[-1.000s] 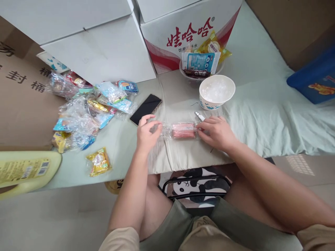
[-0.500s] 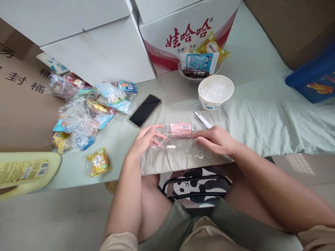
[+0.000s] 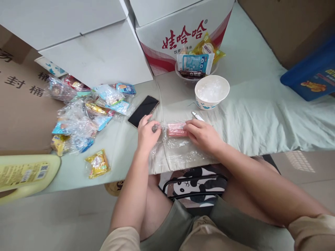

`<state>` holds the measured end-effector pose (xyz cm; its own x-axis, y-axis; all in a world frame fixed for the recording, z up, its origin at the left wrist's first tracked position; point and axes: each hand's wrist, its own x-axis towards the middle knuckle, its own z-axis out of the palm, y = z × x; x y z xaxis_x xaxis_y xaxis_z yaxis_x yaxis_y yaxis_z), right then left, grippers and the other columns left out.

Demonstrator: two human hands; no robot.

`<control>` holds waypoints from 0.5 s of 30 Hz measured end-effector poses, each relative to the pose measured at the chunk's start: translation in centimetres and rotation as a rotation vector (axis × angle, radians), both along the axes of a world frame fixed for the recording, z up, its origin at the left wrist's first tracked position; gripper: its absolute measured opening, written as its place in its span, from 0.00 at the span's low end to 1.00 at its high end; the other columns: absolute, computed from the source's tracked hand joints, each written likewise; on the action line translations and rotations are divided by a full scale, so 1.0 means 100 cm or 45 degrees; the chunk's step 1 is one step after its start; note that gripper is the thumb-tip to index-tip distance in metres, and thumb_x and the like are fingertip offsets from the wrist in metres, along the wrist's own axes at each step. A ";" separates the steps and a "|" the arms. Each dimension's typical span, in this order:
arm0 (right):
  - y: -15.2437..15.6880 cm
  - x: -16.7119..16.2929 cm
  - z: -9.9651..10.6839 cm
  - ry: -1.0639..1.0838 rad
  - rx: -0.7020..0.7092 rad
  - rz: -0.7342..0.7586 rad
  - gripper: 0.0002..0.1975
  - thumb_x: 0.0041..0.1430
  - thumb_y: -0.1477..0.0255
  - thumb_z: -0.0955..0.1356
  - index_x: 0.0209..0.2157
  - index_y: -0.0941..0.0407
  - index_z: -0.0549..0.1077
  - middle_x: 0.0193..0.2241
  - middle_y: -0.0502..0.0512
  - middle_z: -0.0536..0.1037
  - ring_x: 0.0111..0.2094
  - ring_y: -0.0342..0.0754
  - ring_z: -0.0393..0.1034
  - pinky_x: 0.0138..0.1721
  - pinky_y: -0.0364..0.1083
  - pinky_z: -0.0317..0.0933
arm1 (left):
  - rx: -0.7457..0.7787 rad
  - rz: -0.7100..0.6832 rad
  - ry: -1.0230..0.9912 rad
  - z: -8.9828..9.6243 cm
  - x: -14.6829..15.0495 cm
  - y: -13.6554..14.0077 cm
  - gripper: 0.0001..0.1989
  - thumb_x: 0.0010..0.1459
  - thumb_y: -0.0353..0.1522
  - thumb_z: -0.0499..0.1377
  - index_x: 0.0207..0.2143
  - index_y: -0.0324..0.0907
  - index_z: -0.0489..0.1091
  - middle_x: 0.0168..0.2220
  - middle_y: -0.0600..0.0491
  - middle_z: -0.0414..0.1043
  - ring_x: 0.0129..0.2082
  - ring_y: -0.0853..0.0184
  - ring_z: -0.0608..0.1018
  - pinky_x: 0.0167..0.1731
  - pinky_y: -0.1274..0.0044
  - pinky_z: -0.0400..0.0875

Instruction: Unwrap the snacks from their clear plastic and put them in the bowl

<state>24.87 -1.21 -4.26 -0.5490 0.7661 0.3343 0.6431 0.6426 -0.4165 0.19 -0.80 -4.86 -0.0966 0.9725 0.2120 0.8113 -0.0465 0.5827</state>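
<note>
A small pink block-shaped packet [image 3: 176, 131] lies on a sheet of clear plastic film [image 3: 180, 143] near the cloth's front edge. My left hand [image 3: 148, 135] is closed in a pinch on the film's left end, just short of the packet. From the other side my right hand [image 3: 204, 135] has its fingers bent and together over the packet's right end, with film under them; the thumb is mostly hidden. Behind the right hand lies a white pen-like tool [image 3: 197, 116], partly covered. A dark phone [image 3: 143, 111] rests just beyond my left fingers.
At left are a heap of wrapped snacks [image 3: 78, 120], a lone yellow packet [image 3: 97, 164] and a yellow jug [image 3: 28, 172]. A paper cup [image 3: 209, 103] with clear plastic inside and a bowl of snacks [image 3: 190, 79] stand behind, before a white carton [image 3: 154, 38]. A blue container [image 3: 309, 75] is at right.
My left hand has gone from spread fingers to a pinch on the film. My right hand has moved left onto the packet's end. The film's near part has shifted slightly.
</note>
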 end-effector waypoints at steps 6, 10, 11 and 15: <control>0.004 0.000 0.001 -0.056 0.105 -0.067 0.11 0.67 0.76 0.62 0.41 0.54 0.76 0.42 0.60 0.77 0.44 0.54 0.67 0.42 0.51 0.57 | -0.163 0.095 -0.484 0.005 0.003 -0.001 0.03 0.52 0.32 0.58 0.29 0.43 0.72 0.24 0.56 0.73 0.27 0.68 0.75 0.31 0.77 0.69; -0.004 -0.001 0.004 -0.011 0.130 0.038 0.12 0.67 0.75 0.61 0.38 0.53 0.76 0.35 0.57 0.76 0.38 0.51 0.66 0.39 0.50 0.56 | -0.297 0.196 -0.916 0.011 0.008 0.000 0.04 0.47 0.33 0.59 0.24 0.42 0.68 0.22 0.57 0.69 0.19 0.73 0.67 0.19 0.81 0.59; -0.007 -0.004 0.003 -0.001 0.110 0.100 0.12 0.67 0.75 0.60 0.39 0.53 0.76 0.33 0.56 0.76 0.36 0.50 0.66 0.38 0.50 0.56 | -0.337 0.222 -1.005 0.013 0.010 0.000 0.05 0.47 0.34 0.59 0.23 0.42 0.66 0.23 0.57 0.71 0.18 0.74 0.65 0.17 0.82 0.57; -0.013 -0.017 -0.001 0.044 -0.031 0.178 0.13 0.64 0.78 0.61 0.45 0.55 0.75 0.41 0.59 0.78 0.42 0.52 0.71 0.42 0.50 0.64 | -0.555 0.243 -1.334 0.022 0.014 0.001 0.12 0.47 0.38 0.57 0.20 0.43 0.57 0.25 0.52 0.76 0.14 0.78 0.57 0.13 0.83 0.45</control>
